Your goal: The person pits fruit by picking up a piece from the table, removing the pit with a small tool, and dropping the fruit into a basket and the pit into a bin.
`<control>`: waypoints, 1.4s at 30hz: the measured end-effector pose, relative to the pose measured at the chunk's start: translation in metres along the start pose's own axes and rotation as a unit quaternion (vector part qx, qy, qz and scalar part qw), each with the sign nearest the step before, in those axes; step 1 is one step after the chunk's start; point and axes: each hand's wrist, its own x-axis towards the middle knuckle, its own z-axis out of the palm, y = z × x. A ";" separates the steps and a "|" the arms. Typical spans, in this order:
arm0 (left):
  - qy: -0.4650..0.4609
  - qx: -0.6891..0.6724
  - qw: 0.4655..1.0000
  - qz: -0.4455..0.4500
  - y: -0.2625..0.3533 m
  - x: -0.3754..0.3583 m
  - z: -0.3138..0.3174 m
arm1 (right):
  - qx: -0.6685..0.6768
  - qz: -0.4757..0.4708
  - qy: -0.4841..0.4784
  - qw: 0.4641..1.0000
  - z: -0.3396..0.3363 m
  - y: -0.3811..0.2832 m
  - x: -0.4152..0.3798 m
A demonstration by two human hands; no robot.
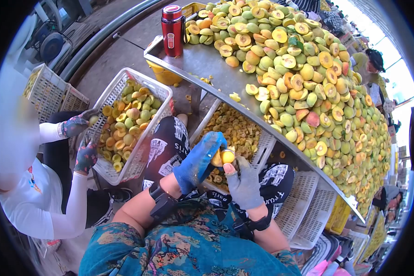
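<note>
My left hand, in a blue glove, grips a yellow-orange peach half over the crate at my lap. Close against it is my right hand, in a grey glove with a bare thumb tip, its fingers closed at a small round metal-edged tool that touches the fruit. Most of the tool is hidden by the fingers. Below both hands, a white crate holds many brown-yellow scraps. Halved green and yellow peaches are heaped on the metal table in front.
The metal table's edge runs diagonally ahead. A red flask stands on its corner. At left, a co-worker in gloves sits by a white crate of peach halves. Stacked white crates stand at right.
</note>
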 end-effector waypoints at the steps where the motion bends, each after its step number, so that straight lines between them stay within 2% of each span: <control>1: -0.006 0.130 0.987 0.092 -0.001 0.001 -0.001 | 0.010 0.013 -0.004 1.000 0.000 -0.001 0.000; 2: -0.012 0.257 0.949 0.181 -0.002 0.003 -0.002 | 0.010 0.014 -0.005 1.000 0.000 -0.001 0.000; 3: -0.011 0.257 0.950 0.180 0.000 0.004 -0.001 | 0.029 0.026 -0.025 0.999 -0.001 -0.001 0.000; 5: 0.133 0.207 0.967 -0.068 0.008 0.007 0.002 | 0.047 0.040 -0.046 0.997 -0.001 -0.007 -0.001; 7: 0.170 0.213 0.959 -0.076 -0.001 0.014 -0.008 | 0.083 0.009 -0.041 0.996 0.001 -0.021 -0.002; 9: 0.165 0.037 0.985 -0.031 -0.008 0.017 -0.016 | 0.205 0.107 -0.055 0.971 0.008 -0.001 -0.001; 10: 0.199 -0.003 0.976 -0.086 0.011 0.012 0.001 | 0.282 0.164 -0.070 0.943 0.005 0.005 0.001; 11: 0.205 -0.002 0.975 -0.084 0.013 0.010 -0.004 | 0.354 0.221 -0.087 0.905 0.003 0.009 0.004; 13: 0.087 -0.148 0.981 -0.094 0.021 0.008 -0.016 | 0.376 0.224 -0.093 0.894 -0.002 0.014 0.012; 14: 0.065 -0.194 0.974 -0.101 0.027 0.005 -0.019 | 0.335 0.197 -0.092 0.917 -0.006 0.020 0.019; 15: 0.058 -0.183 0.979 -0.071 0.038 0.003 -0.020 | 0.290 0.171 -0.088 0.938 -0.013 0.026 0.027; 16: 0.081 -0.147 0.984 -0.056 0.054 -0.001 -0.023 | 0.144 0.170 -0.081 0.972 -0.023 0.033 0.043; 17: 0.090 -0.087 0.992 0.020 0.065 -0.007 -0.034 | 0.068 0.149 -0.034 0.986 -0.028 0.046 0.054; 18: 0.107 -0.092 0.988 0.053 0.077 -0.010 -0.048 | -0.004 0.110 -0.006 0.994 -0.036 0.057 0.069; 19: 0.138 -0.016 0.982 0.124 0.091 -0.015 -0.061 | -0.073 0.069 0.019 0.995 -0.044 0.067 0.084; 20: 0.199 0.083 0.960 0.176 0.105 -0.020 -0.077 | -0.076 0.068 0.021 0.995 -0.051 0.079 0.098; 22: 0.332 0.216 0.905 0.154 0.125 -0.032 -0.113 | -0.194 0.104 0.016 0.975 -0.060 0.099 0.126; 23: 0.334 0.215 0.905 0.156 0.127 -0.035 -0.129 | -0.194 0.101 0.015 0.976 -0.060 0.103 0.138; 24: 0.392 0.390 0.813 0.180 0.127 -0.037 -0.145 | -0.251 0.118 0.022 0.960 -0.060 0.105 0.148; 25: 0.434 0.549 0.687 0.195 0.127 -0.039 -0.156 | -0.307 0.135 0.029 0.942 -0.059 0.109 0.158; 26: 0.414 0.692 0.560 0.190 0.127 -0.043 -0.162 | -0.339 0.123 0.023 0.933 -0.056 0.119 0.167; 27: 0.417 0.693 0.558 0.187 0.124 -0.044 -0.164 | -0.337 0.120 0.019 0.934 -0.054 0.123 0.175; 29: 0.410 0.652 0.606 0.199 0.111 -0.043 -0.163 | -0.417 0.133 -0.011 0.899 -0.046 0.126 0.189; 30: 0.403 0.659 0.602 0.202 0.105 -0.040 -0.162 | -0.447 0.159 -0.028 0.880 -0.045 0.122 0.194; 31: 0.385 0.595 0.677 0.197 0.105 -0.037 -0.147 | -0.451 0.164 -0.037 0.877 -0.043 0.126 0.199; 33: 0.368 0.599 0.683 0.199 0.092 -0.030 -0.140 | -0.465 0.145 -0.037 0.872 -0.041 0.132 0.205; 34: 0.376 0.489 0.766 0.179 0.091 -0.025 -0.123 | -0.462 0.151 -0.066 0.872 -0.042 0.135 0.211; 35: 0.356 0.425 0.811 0.187 0.092 -0.021 -0.108 | -0.445 0.158 -0.081 0.878 -0.041 0.134 0.214; 36: 0.322 0.329 0.869 0.182 0.087 -0.022 -0.100 | -0.453 0.124 -0.084 0.879 -0.040 0.150 0.215; 37: 0.286 0.266 0.905 0.168 0.092 -0.021 -0.083 | -0.457 0.027 -0.087 0.885 -0.042 0.157 0.213; 39: 0.199 0.104 0.966 0.130 0.092 -0.018 -0.063 | -0.354 0.049 -0.018 0.934 -0.045 0.156 0.205; 40: 0.154 0.027 0.985 0.076 0.090 -0.016 -0.061 | -0.357 0.048 -0.018 0.933 -0.046 0.138 0.199; 41: 0.102 -0.052 0.993 0.017 0.086 -0.014 -0.059 | -0.272 0.008 0.029 0.962 -0.044 0.120 0.185; 42: 0.091 -0.056 0.994 0.013 0.080 -0.011 -0.057 | -0.187 -0.029 0.079 0.979 -0.044 0.096 0.168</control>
